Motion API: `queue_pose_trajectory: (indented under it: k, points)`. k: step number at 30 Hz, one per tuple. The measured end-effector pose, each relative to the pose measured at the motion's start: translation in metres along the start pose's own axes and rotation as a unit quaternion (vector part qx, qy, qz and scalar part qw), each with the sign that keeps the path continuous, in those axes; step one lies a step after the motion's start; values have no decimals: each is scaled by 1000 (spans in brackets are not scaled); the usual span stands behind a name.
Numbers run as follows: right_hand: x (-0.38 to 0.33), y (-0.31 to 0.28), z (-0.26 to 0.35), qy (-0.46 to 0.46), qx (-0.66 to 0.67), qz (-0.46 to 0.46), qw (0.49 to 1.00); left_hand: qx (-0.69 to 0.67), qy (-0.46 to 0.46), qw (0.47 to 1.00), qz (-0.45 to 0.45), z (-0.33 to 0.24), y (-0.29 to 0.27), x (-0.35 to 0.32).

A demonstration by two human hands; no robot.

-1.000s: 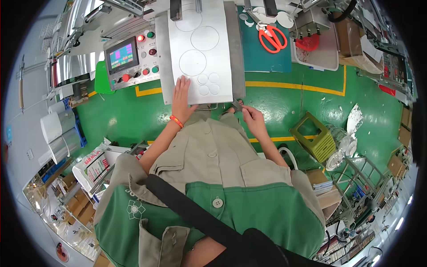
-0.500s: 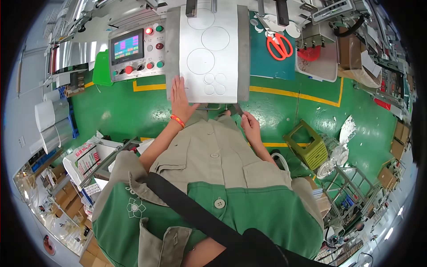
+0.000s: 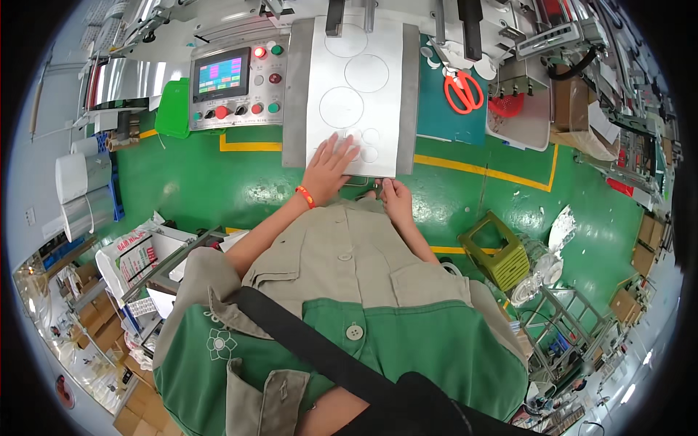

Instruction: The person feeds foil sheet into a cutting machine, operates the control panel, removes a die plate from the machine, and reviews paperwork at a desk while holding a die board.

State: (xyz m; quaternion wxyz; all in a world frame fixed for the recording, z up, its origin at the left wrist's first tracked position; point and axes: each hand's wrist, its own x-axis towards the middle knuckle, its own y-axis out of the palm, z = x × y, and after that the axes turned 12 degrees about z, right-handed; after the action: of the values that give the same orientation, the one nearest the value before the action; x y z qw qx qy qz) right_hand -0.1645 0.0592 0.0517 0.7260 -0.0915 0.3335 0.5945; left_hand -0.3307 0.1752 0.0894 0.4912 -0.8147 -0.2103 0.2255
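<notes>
Fingers [image 3: 331, 150] of the left hand [image 3: 327, 176] lie spread and flat on a white sheet [image 3: 350, 76], gripping nothing and covering some of the small circles cut or marked near its close end. The right hand [image 3: 397, 199] is bent in at the sheet's near right corner, its fingertips at the edge; whether they pinch anything cannot be told from this angle. A red and yellow bracelet [image 3: 305, 196] rings the left wrist. The sheet, marked with larger circles farther up, rests lengthwise on a grey plate [image 3: 297, 91] whose borders show on both sides. Over the far end hangs a dark bar [image 3: 335, 16], with a metal rod [image 3: 369, 14] beside it, blocking part of the sheet from view. To the left, a control panel [image 3: 238, 116] carries a lit screen [image 3: 219, 75] and red, green and black controls, with a bright green plastic piece [image 3: 173, 109] just beyond. To the right, orange-handled scissors [image 3: 463, 91] lie on a dark green mat [image 3: 448, 127] near white offcuts [image 3: 485, 67]; past them stands a pale bin [image 3: 520, 138] with a red mesh piece [image 3: 507, 105] in it. On the green floor [image 3: 447, 195], crossed by yellow lines, an olive crate [image 3: 507, 267] sits tilted to the person's right, beside crumpled clear plastic [image 3: 539, 272].
</notes>
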Motion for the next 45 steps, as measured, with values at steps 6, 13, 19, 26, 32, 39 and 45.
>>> queue_pose_trajectory:
  k: [6,13,19,26,32,39,45]
  points:
    - [-8,8,17,3,-37,-10,999,55,59,997,17,5,2,9]
    - [-10,12,26,32,-64,-40,997,16,116,993,-25,-1,2,19]
    - [-17,19,28,60,-52,-38,996,78,146,985,-50,-17,-14,23]
    - [-30,34,68,19,-41,-53,998,59,173,983,-25,-17,-35,33]
    - [-53,45,160,-71,-101,15,992,-7,212,977,29,-28,-153,46]
    - [-35,-42,164,12,-383,139,913,-10,241,964,107,15,-161,-13]
    - [28,-83,141,-83,-399,-79,910,-221,168,959,59,-9,-265,-73]
